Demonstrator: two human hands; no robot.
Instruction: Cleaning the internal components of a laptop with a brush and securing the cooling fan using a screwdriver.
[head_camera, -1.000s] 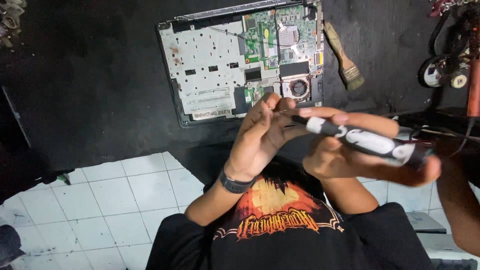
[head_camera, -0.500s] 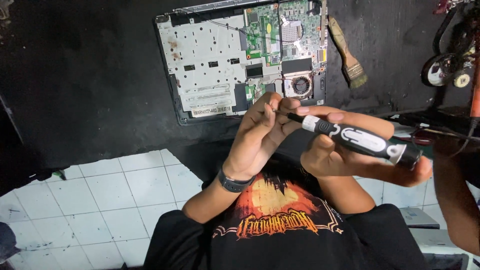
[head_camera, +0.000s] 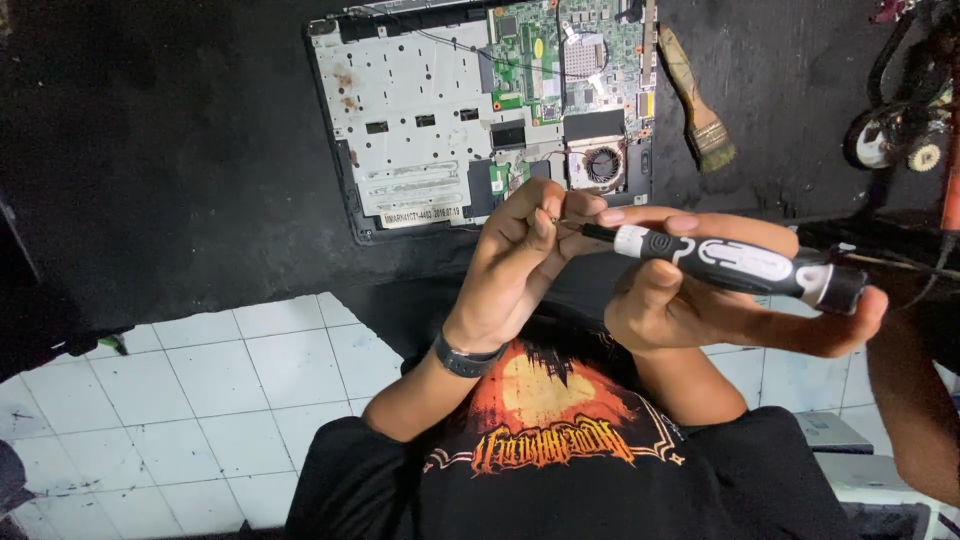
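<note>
The screwdriver, black and white with a thick handle, is lying across the person's right hand, which is cradling it with fingers curled loosely round the grip and the thumb stretching along the top; the tool is pointing left, held level in the air above the person's lap and the near edge of the dark mat. Its thin dark tip is meeting the left hand, which is closing its fingertips in a pinch round the tip; what, if anything, sits between those fingers is too small to tell. A dark band is wrapping the left wrist. Nearer, the person is wearing a black shirt with an orange print, and white floor tiles are showing to the left. Farther off, an opened laptop is lying on the mat, its metal plate, green circuit board and round fan exposed. Just right of it a small brush is resting at a slant.
</note>
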